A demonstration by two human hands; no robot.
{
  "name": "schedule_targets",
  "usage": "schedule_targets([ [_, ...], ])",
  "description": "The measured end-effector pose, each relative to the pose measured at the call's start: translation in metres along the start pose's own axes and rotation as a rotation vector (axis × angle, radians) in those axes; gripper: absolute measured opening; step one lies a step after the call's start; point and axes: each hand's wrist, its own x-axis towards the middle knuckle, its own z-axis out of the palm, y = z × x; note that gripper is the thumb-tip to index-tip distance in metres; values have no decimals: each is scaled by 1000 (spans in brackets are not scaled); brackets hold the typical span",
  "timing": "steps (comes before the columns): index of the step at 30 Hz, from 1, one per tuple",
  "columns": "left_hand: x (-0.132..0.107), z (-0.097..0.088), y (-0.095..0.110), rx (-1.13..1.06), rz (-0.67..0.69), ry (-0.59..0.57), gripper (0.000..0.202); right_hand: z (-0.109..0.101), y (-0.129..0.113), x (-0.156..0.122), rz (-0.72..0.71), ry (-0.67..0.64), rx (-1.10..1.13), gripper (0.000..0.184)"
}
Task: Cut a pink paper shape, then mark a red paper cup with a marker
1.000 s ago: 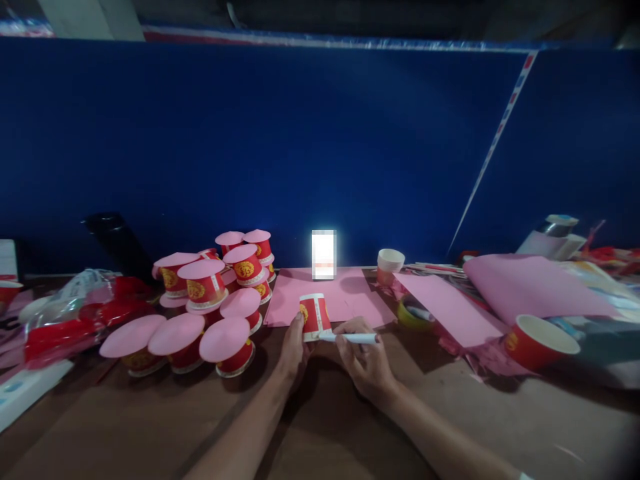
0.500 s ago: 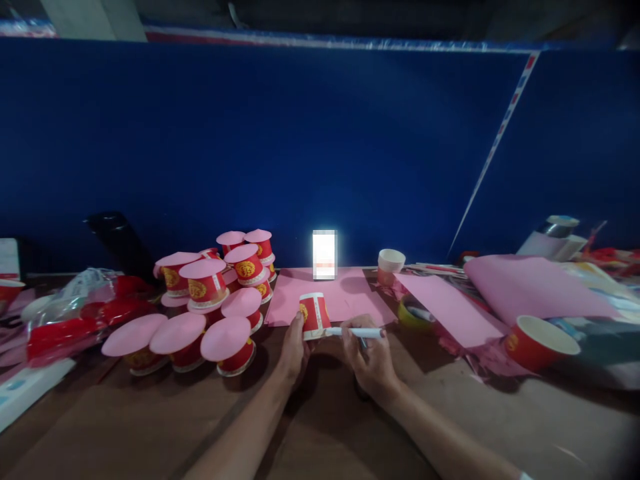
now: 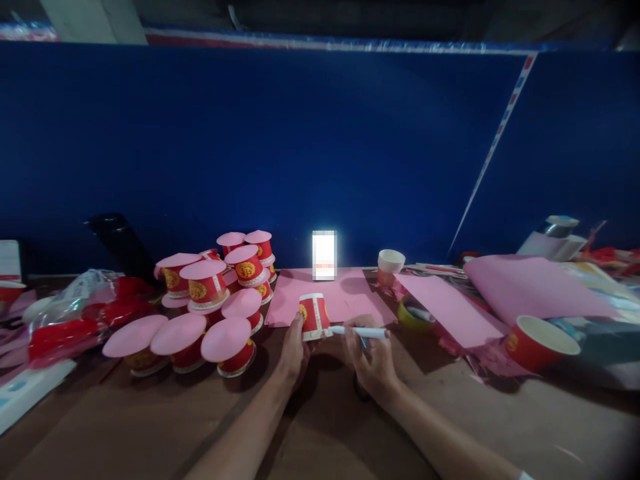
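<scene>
My left hand [image 3: 294, 353] is closed around a red paper cup [image 3: 314, 317], which is held upside down with its wide rim low. A white strip runs down the cup's side, and a gold emblem shows at its left edge. My right hand [image 3: 369, 357] grips a white pen [image 3: 364, 331] lying nearly level, its tip pointing left at the cup's rim. Whether the tip touches the rim, I cannot tell. Behind the cup lie pink paper sheets [image 3: 345, 300]. To the left stand several upturned red cups with pink cone tops [image 3: 227, 340], some of them stacked.
A blurred bright upright panel [image 3: 325, 255] stands at the back, before a blue partition [image 3: 320, 147]. At right are a loose red cup [image 3: 543, 343], a white cup [image 3: 391, 259], a yellow tape roll [image 3: 415, 315] and pink paper [image 3: 450, 307]. Plastic-wrapped red items [image 3: 90, 327] lie far left.
The pen and my right hand have shifted slightly to the right, drawing the tip back a little along the cup's rim. My left hand and the cup stay almost still.
</scene>
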Motion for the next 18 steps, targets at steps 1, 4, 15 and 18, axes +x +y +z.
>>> schedule_targets([
  [1,1,-1,0,0,1,-3,43,0,0,1,10,25,-4,12],
  [4,1,-2,-1,-17,-14,-21,42,0,1,1,30,45,18,11],
  [15,1,1,2,-4,-19,32,25,-2,-3,-2,-145,-53,-14,11],
  [18,2,0,0,12,-13,29,26,-1,-4,0,-186,-69,-38,13],
])
